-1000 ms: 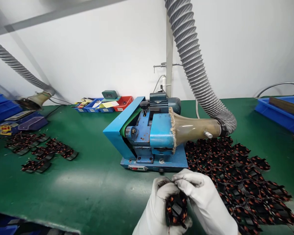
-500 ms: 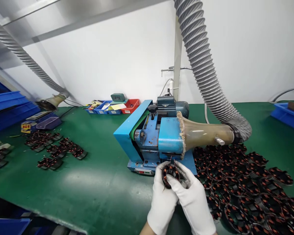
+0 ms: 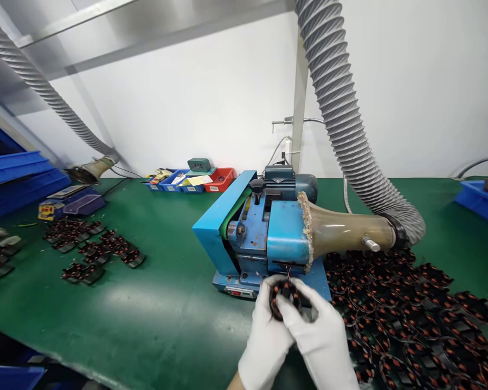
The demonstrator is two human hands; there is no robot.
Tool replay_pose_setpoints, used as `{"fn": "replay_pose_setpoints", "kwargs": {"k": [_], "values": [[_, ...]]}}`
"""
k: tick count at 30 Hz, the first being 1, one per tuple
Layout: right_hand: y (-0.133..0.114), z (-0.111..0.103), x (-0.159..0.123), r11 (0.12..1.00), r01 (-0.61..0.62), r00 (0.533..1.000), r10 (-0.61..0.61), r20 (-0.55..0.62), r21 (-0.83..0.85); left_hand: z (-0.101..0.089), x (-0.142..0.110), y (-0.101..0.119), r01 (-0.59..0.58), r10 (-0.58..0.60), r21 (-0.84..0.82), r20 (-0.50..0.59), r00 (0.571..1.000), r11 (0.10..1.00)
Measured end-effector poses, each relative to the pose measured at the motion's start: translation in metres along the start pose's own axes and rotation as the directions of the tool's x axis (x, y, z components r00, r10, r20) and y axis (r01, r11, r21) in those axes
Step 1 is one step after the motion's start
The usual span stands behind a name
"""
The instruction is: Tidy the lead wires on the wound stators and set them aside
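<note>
Both my hands wear white gloves and grip one motor stator [image 3: 285, 298], a dark ring with copper windings. My left hand [image 3: 264, 330] closes round its left side. My right hand [image 3: 317, 325] holds it from the right, thumb laid across the front. Thin wire leads rise from the stator's top toward the slot under the blue hood of the belt machine [image 3: 288, 230]. Whether the wire tips enter the slot cannot be made out. The gloves hide the stator's lower and right edges.
Many similar stators [image 3: 415, 314] crowd the bench at right, and a smaller group [image 3: 89, 244] lies at left. A tan suction funnel [image 3: 345, 230] with a grey hose [image 3: 337, 97] joins the hood. Small bins [image 3: 219, 180] and a clock [image 3: 199, 164] stand behind. A blue crate [image 3: 480, 200] sits far right.
The view has shifted slightly, so the machine and bench appear a little lower and further right. Both hands keep hold of the stator by the hood, with little change in grip.
</note>
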State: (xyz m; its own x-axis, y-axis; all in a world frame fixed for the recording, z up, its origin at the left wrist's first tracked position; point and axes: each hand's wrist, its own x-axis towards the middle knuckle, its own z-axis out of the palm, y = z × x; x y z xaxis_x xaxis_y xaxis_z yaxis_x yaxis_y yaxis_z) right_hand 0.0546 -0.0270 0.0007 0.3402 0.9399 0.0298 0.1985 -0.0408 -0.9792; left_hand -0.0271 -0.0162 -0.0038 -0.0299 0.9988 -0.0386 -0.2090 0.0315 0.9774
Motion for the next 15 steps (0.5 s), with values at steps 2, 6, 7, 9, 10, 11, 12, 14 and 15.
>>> {"fn": "replay_pose_setpoints", "kwargs": {"k": [2, 6, 7, 9, 10, 11, 12, 14, 15], "values": [[0.011, 0.000, -0.009, 1.000, -0.001, 1.000, 0.001, -0.006, 0.017, -0.008, -0.010, -0.005, -0.003, 0.003, 0.063, 0.008, 1.000, 0.998], [0.018, 0.002, -0.012, 0.993, -0.038, 0.999, 0.039, -0.013, 0.108, -0.014, -0.014, -0.005, -0.043, 0.036, 0.108, 0.069, 0.997, 0.993], [0.016, 0.003, -0.009, 0.988, -0.062, 0.998, 0.064, -0.005, 0.138, -0.013, -0.011, -0.003, -0.044, 0.037, 0.096, 0.079, 0.996, 0.994], [0.007, 0.005, 0.000, 0.973, -0.103, 0.995, 0.100, 0.025, 0.207, -0.006, -0.002, 0.001, -0.045, 0.040, 0.084, 0.060, 0.997, 0.995], [0.003, 0.005, 0.005, 0.965, -0.112, 0.994, 0.106, 0.039, 0.238, -0.002, 0.003, 0.003, -0.045, 0.042, 0.086, 0.039, 0.998, 0.995], [-0.002, 0.006, 0.009, 0.957, -0.115, 0.993, 0.104, 0.053, 0.266, 0.002, 0.008, 0.005, -0.046, 0.044, 0.088, 0.016, 0.999, 0.995], [-0.006, 0.007, 0.013, 0.952, -0.112, 0.993, 0.099, 0.060, 0.284, 0.006, 0.012, 0.007, -0.046, 0.047, 0.086, -0.002, 0.999, 0.995], [-0.013, 0.007, 0.019, 0.955, -0.102, 0.994, 0.089, 0.057, 0.278, 0.013, 0.018, 0.010, -0.043, 0.045, 0.071, -0.022, 0.999, 0.997], [-0.015, 0.006, 0.020, 0.961, -0.094, 0.995, 0.085, 0.047, 0.259, 0.016, 0.019, 0.011, -0.040, 0.042, 0.064, -0.029, 0.999, 0.997]]}}
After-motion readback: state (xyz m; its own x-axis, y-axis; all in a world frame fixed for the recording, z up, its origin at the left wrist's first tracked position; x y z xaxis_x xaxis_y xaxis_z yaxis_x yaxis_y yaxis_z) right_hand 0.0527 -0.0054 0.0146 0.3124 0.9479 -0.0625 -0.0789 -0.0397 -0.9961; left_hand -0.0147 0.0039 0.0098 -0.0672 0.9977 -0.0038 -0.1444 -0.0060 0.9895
